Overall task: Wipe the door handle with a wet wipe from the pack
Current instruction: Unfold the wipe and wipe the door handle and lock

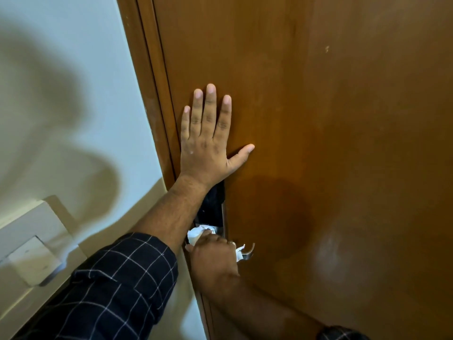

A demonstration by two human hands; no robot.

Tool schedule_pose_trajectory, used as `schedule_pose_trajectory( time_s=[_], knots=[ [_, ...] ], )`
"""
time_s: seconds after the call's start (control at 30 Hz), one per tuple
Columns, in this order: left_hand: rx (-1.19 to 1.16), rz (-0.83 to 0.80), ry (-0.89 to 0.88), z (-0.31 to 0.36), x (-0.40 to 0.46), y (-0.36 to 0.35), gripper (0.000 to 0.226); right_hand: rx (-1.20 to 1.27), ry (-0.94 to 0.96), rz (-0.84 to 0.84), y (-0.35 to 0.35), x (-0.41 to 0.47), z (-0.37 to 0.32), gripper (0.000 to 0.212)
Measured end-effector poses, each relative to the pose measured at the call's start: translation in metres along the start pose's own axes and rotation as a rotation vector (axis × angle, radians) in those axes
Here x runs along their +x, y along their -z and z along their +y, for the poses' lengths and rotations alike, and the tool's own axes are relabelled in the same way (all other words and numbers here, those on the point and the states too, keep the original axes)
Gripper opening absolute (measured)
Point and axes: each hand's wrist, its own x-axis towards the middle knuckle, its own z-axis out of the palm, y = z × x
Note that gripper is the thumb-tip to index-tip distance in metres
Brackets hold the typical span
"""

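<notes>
My left hand (207, 141) lies flat on the brown wooden door (331, 143), fingers spread and pointing up, holding nothing. Below it my right hand (213, 256) is closed around the metal door handle with a white wet wipe (196, 235) bunched in the grip. The wipe sticks out above the fist and at its right side. Only the curved silver tip of the door handle (250, 251) shows past the fist. The dark lock plate (213, 207) runs up behind my left forearm. The wipe pack is out of sight.
The door frame (149, 94) runs down the left of the door, beside a pale wall (61, 82). A beige box fitting (34, 246) is mounted on the wall at the lower left. Both forearms wear dark checked sleeves.
</notes>
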Motion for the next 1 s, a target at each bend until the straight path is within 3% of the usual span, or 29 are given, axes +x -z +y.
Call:
schedule_pose_trajectory(
  time_s=[0.07, 0.2, 0.33, 0.47, 0.6, 0.73, 0.83, 0.93, 1.0],
  knots=[
    [0.007, -0.005, 0.007, 0.001, 0.0, 0.001, 0.093, -0.067, 0.104, 0.069, -0.004, -0.002, 0.013, 0.04],
    [0.002, -0.018, 0.004, 0.002, -0.001, 0.003, 0.093, -0.145, 0.369, 0.051, -0.009, -0.016, 0.053, 0.051],
    [0.0, -0.021, 0.003, 0.002, -0.001, 0.003, 0.092, -0.1, 0.618, 0.098, 0.0, -0.014, 0.114, 0.023],
    [0.007, -0.031, 0.001, 0.002, 0.0, 0.004, 0.092, -0.144, 0.75, -0.086, 0.014, -0.006, 0.151, 0.029],
    [0.012, -0.032, 0.001, 0.002, -0.001, 0.005, 0.092, -0.209, 0.707, -0.23, 0.021, -0.001, 0.16, 0.038],
    [0.01, -0.036, 0.002, 0.003, -0.002, 0.006, 0.092, -0.057, 0.441, -0.185, 0.01, -0.004, 0.162, 0.037],
    [0.0, -0.033, 0.001, 0.003, -0.001, 0.006, 0.092, 0.425, -0.016, -0.015, -0.005, -0.023, 0.149, 0.012],
    [-0.008, -0.024, 0.007, 0.003, -0.001, 0.005, 0.092, 0.978, -0.485, 0.09, -0.015, -0.044, 0.132, 0.02],
    [-0.012, -0.019, 0.008, 0.002, -0.001, 0.004, 0.092, 1.218, -0.628, 0.033, -0.012, -0.049, 0.112, 0.023]
  ],
)
